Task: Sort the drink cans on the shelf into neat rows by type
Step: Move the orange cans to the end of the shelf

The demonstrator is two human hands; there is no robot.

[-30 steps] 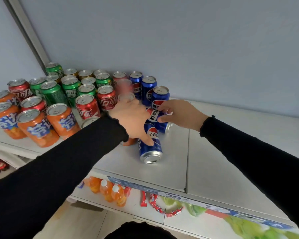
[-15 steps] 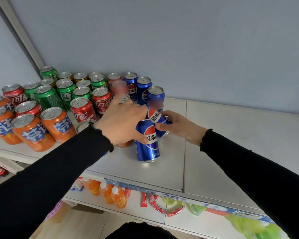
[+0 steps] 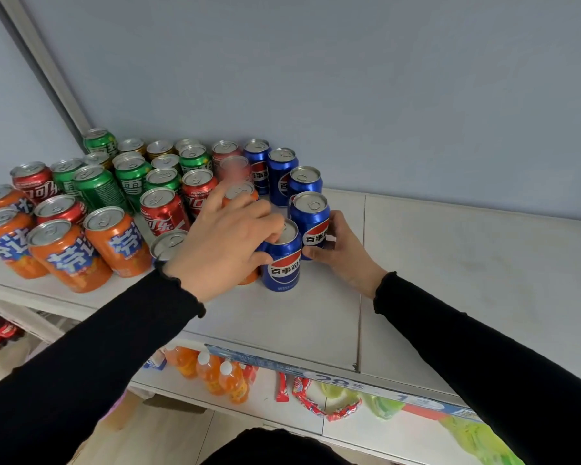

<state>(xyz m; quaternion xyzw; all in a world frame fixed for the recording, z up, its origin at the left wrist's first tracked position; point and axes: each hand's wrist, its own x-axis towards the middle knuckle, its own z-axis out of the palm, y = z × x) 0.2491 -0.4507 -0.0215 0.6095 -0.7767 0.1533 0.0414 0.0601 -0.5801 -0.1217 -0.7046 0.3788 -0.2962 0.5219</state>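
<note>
Two blue cola cans stand upright at the front of a blue row on the white shelf (image 3: pixel 450 263). My left hand (image 3: pixel 222 243) grips the nearer blue can (image 3: pixel 284 263) from its top and left side. My right hand (image 3: pixel 341 253) wraps the right side of the blue can behind it (image 3: pixel 311 221). More blue cans (image 3: pixel 282 172) line up toward the wall. An orange can is mostly hidden under my left hand. Red cans (image 3: pixel 163 213), green cans (image 3: pixel 131 179) and orange cans (image 3: pixel 114 243) stand grouped to the left.
The grey back wall (image 3: pixel 349 95) runs right behind the cans. A metal upright (image 3: pixel 44 65) rises at the left. To the right of the blue cans the shelf is bare. On the lower shelf sit orange bottles (image 3: pixel 215 374), red snack packs (image 3: pixel 316 401) and green packs.
Both blue cans were lying tilted one second ago; now both stand upright, one behind the other, at the front of the blue row. My hands stay on them.
</note>
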